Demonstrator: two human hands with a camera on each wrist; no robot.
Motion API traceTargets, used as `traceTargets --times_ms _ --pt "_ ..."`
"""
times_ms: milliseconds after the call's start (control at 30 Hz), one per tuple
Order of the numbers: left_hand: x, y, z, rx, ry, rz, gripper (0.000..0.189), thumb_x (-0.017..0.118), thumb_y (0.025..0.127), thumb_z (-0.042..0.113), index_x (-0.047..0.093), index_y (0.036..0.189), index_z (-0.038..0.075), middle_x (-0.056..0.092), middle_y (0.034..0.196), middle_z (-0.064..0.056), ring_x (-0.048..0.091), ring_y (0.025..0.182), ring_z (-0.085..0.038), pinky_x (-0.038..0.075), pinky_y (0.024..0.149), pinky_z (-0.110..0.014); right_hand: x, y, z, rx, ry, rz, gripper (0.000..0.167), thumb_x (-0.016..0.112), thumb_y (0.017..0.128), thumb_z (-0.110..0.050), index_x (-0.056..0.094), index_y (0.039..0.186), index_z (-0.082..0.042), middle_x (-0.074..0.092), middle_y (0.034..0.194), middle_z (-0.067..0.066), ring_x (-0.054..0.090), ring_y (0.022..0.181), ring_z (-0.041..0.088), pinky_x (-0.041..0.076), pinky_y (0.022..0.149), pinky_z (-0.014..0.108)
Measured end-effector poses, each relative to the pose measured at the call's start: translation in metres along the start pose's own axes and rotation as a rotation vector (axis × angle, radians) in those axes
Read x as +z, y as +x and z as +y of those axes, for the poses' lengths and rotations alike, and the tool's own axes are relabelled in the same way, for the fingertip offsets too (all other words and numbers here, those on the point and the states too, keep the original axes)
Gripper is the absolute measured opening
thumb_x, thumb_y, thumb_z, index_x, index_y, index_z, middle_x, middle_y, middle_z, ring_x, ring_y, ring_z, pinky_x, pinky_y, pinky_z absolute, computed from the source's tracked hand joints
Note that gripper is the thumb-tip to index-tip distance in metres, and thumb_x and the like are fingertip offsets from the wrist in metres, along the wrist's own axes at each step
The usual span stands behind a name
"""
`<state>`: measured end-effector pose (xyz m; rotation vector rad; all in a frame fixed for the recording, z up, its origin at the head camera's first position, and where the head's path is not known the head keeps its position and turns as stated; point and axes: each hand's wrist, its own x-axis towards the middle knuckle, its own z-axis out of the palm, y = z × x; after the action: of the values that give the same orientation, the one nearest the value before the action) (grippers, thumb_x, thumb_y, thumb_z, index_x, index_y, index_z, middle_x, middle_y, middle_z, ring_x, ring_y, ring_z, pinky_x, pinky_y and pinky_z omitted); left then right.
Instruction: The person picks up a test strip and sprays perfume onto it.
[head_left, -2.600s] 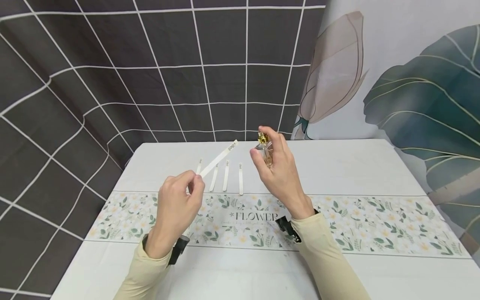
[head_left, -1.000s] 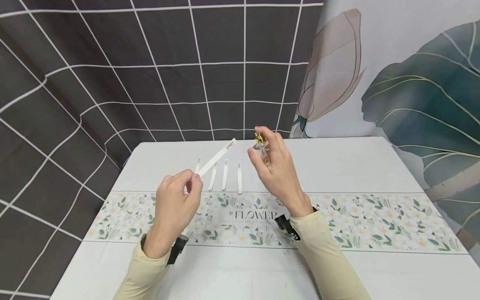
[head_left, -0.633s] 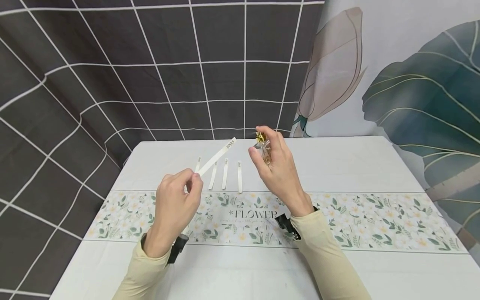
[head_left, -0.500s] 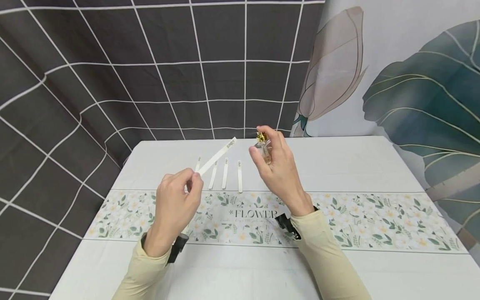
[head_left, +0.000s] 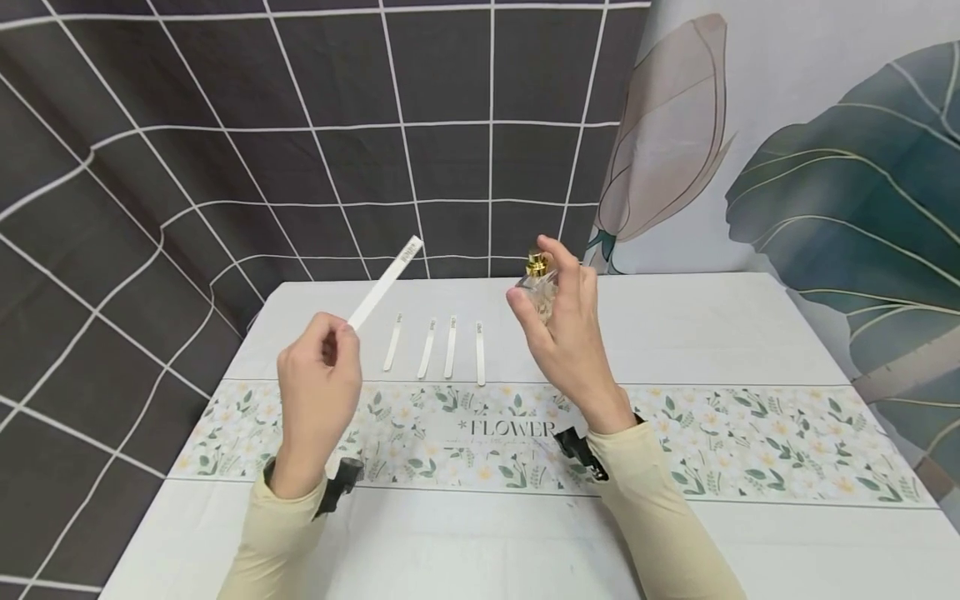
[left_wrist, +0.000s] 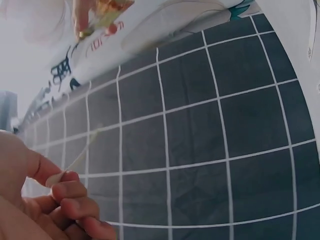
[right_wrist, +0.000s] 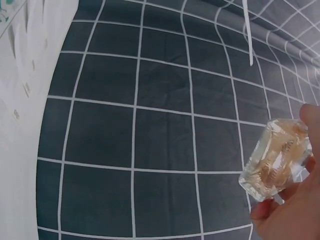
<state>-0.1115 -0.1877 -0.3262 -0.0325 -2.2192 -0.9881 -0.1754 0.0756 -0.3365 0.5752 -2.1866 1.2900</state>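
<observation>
My left hand (head_left: 318,392) pinches the lower end of a white paper test strip (head_left: 386,282) between thumb and finger. The strip slants up to the right, with dark print near its far end; the left wrist view shows it almost edge-on. On the other side, my right hand (head_left: 573,342) grips a clear glass perfume bottle (head_left: 542,300) with amber liquid, raised above the table. Its index fingertip is right over the gold spray top (head_left: 537,264). The fingers hide part of the bottle. A wide gap separates the strip from the bottle.
Several more paper strips (head_left: 480,354) lie side by side on the white table (head_left: 712,333), printed ends away from me. A floral band (head_left: 517,429) lettered FLOWER crosses the table. Behind hang a dark grid-patterned cloth (head_left: 450,167) and a leaf-patterned curtain (head_left: 847,192).
My left hand has moved left and up with the strip, away from the bottle, uncovering a strip on the table. My right hand has shifted slightly right and turned the bottle.
</observation>
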Motion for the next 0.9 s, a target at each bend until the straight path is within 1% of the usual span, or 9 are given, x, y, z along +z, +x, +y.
traceTargets --times_ms 167,267,367,433,500,633,700,767,900 --pt "-0.003 0.011 -0.018 -0.13 -0.123 0.068 0.017 0.053 0.1 0.001 0.068 0.094 -0.005 0.055 0.067 0.006 0.047 0.06 -0.009 0.039 0.059 -0.018 -0.009 0.001 0.002 0.073 0.043 -0.048 0.066 0.063 0.102 -0.026 0.027 0.156 -0.02 0.036 0.144 0.022 0.038 0.137 0.029 0.039 0.103 0.052" --pt "-0.007 0.017 -0.032 -0.236 -0.17 0.081 0.018 0.055 0.1 0.004 0.071 0.1 -0.004 0.057 0.071 0.014 0.046 0.059 -0.005 0.039 0.056 -0.016 -0.015 0.001 0.007 0.097 0.029 -0.076 0.066 0.063 0.102 -0.028 0.027 0.156 -0.021 0.036 0.145 0.021 0.039 0.134 0.029 0.041 0.101 0.053" --pt "-0.011 0.022 -0.048 -0.35 -0.222 0.051 0.017 0.057 0.101 0.009 0.071 0.103 -0.001 0.061 0.072 0.015 0.048 0.06 -0.006 0.037 0.053 -0.016 -0.021 0.001 0.014 0.098 -0.007 -0.105 0.066 0.063 0.102 -0.027 0.026 0.156 -0.021 0.037 0.144 0.021 0.041 0.125 0.03 0.042 0.094 0.051" --pt "-0.012 0.026 -0.06 -0.431 -0.291 0.008 0.014 0.059 0.1 0.009 0.07 0.103 0.0 0.064 0.072 0.014 0.052 0.062 -0.006 0.039 0.054 -0.017 -0.027 0.0 0.02 0.095 -0.029 -0.124 0.066 0.063 0.102 -0.027 0.026 0.156 -0.022 0.037 0.144 0.021 0.041 0.12 0.03 0.042 0.091 0.05" --pt "-0.01 0.031 -0.072 -0.502 -0.371 -0.054 0.01 0.06 0.099 0.008 0.068 0.101 0.001 0.068 0.073 0.012 0.058 0.066 -0.007 0.044 0.058 -0.017 -0.032 -0.001 0.027 0.093 -0.051 -0.148 0.068 0.063 0.102 -0.027 0.025 0.157 -0.021 0.037 0.147 0.021 0.04 0.125 0.032 0.041 0.096 0.053" --pt "-0.011 0.038 -0.097 -0.64 -0.486 -0.236 0.007 0.062 0.099 0.01 0.068 0.096 0.008 0.068 0.08 0.01 0.061 0.072 -0.006 0.049 0.066 -0.017 -0.04 -0.006 0.041 0.079 -0.085 -0.215 0.071 0.067 0.1 -0.022 0.024 0.157 -0.016 0.043 0.146 0.019 0.042 0.129 0.033 0.039 0.102 0.056" --pt "-0.012 0.039 -0.108 -0.684 -0.46 -0.344 0.009 0.063 0.101 0.015 0.069 0.102 0.008 0.065 0.085 0.009 0.059 0.077 -0.006 0.05 0.07 -0.018 -0.04 -0.009 0.047 0.07 -0.1 -0.259 0.072 0.068 0.099 -0.02 0.025 0.156 -0.013 0.048 0.141 0.018 0.046 0.121 0.032 0.042 0.099 0.053" --pt "-0.012 0.039 -0.118 -0.702 -0.403 -0.437 0.02 0.062 0.102 0.018 0.069 0.113 0.003 0.063 0.089 0.009 0.058 0.079 -0.005 0.05 0.073 -0.018 -0.039 -0.012 0.053 0.06 -0.111 -0.301 0.073 0.07 0.098 -0.018 0.026 0.156 -0.012 0.052 0.137 0.017 0.051 0.113 0.031 0.045 0.095 0.05" --pt "-0.007 0.037 -0.135 -0.7 -0.266 -0.559 0.043 0.062 0.102 0.021 0.059 0.132 -0.01 0.065 0.089 0.014 0.06 0.08 -0.002 0.051 0.078 -0.019 -0.037 -0.018 0.063 0.064 -0.141 -0.366 0.073 0.07 0.097 -0.018 0.026 0.156 -0.013 0.054 0.134 0.017 0.058 0.104 0.029 0.05 0.092 0.048"
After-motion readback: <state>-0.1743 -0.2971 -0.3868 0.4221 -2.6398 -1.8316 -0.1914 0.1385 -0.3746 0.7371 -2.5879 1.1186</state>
